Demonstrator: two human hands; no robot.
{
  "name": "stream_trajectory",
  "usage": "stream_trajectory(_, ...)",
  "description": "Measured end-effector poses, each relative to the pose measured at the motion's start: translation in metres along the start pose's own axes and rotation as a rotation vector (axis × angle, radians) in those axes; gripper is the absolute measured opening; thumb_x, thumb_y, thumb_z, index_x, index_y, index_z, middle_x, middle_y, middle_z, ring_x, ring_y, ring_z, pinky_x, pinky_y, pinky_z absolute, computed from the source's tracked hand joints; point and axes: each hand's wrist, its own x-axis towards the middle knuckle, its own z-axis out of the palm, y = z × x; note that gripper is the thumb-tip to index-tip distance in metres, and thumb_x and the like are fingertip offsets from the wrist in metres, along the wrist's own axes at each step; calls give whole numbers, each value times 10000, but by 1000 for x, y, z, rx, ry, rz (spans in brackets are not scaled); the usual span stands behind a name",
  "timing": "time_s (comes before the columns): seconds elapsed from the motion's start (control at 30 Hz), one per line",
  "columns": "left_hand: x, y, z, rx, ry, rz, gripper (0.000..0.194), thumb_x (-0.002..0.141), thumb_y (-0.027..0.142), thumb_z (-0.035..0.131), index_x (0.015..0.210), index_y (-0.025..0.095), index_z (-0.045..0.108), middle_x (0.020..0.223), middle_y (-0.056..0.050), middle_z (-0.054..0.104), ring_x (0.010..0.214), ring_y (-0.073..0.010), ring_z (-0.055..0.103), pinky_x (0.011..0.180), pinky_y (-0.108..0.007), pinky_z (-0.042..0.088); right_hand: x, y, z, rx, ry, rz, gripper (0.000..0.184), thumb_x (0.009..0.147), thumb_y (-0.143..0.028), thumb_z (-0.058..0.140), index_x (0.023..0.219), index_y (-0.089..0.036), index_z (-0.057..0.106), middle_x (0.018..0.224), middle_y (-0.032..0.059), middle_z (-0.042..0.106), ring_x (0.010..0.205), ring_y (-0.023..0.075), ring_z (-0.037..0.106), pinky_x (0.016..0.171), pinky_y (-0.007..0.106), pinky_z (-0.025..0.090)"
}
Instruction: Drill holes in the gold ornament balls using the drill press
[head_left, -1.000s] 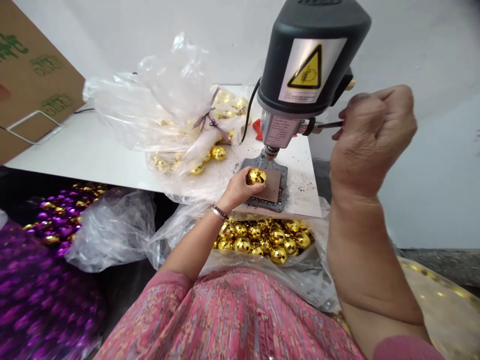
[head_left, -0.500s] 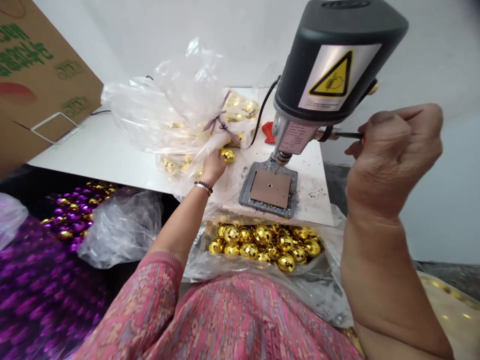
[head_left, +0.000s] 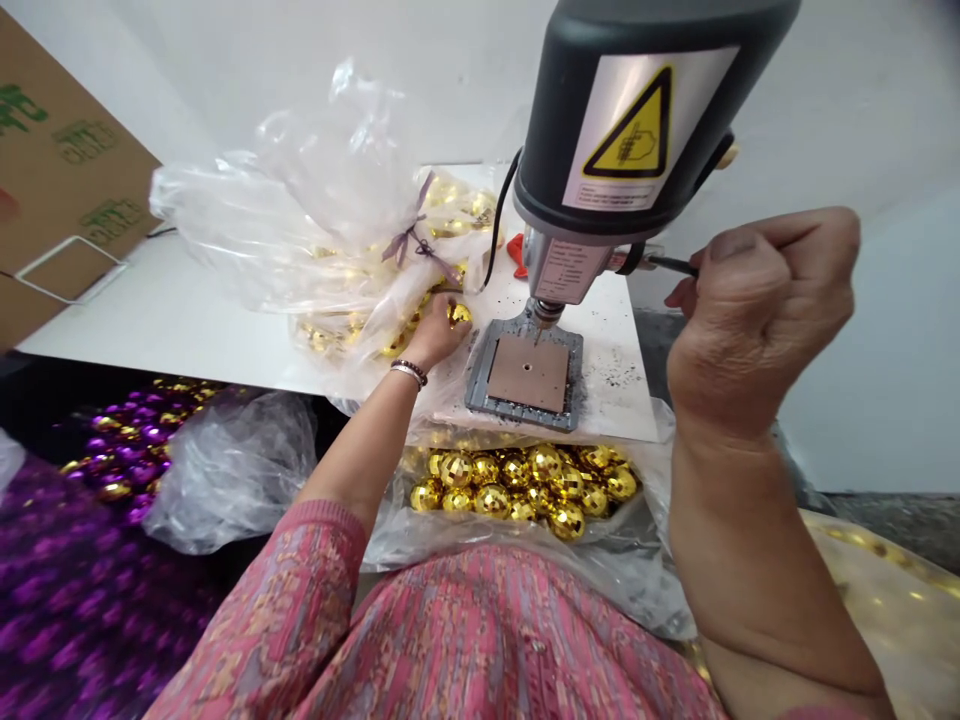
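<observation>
My left hand (head_left: 439, 335) curled around a gold mirror ball (head_left: 460, 315) in a clear plastic bag (head_left: 337, 200), my right hand (head_left: 761, 320) closed on the black lever (head_left: 671, 265) of the bench drill (head_left: 622, 130), on the worktop (head_left: 165, 300)

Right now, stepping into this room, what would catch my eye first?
The black drill press with its yellow warning label towers at top centre, the right hand gripping its handle. Just below, gold mirrored balls fill an open plastic bag, and purple balls glitter at lower left.
</observation>
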Motion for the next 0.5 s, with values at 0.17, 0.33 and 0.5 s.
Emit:
stream_trajectory(0.17, -20, -4, -9, -355, -26, 9, 486, 876, 308, 788, 1323, 163, 661, 1035, -67, 743, 866, -170, 669, 837, -293, 530, 15, -6, 0, -45, -7, 6, 250, 1019, -317, 487, 816, -170, 466, 716, -60, 506, 603, 11, 450, 690, 226, 363)
stream_trajectory(0.33, -47, 7, -14, -900, -399, -83, 413, 963, 326, 709, 1356, 211, 657, 936, -28, 761, 634, -82, 651, 631, -205, 510, 60, -17, 10, -82, -87, 181, 344, 1009, -170, 462, 681, -194, 362, 656, -27, 444, 616, 45, 380, 650, 271, 238)
stream_trajectory(0.5, -59, 20, 0, -936, -522, -152, 351, 915, 324, 808, 1200, 194, 650, 898, -17, 772, 639, -95, 724, 568, -169, 503, 96, -9, 26, 51, -111, 362, 347, 970, -78, 434, 636, -168, 403, 602, -24, 366, 649, 34, 307, 639, 248, 234)
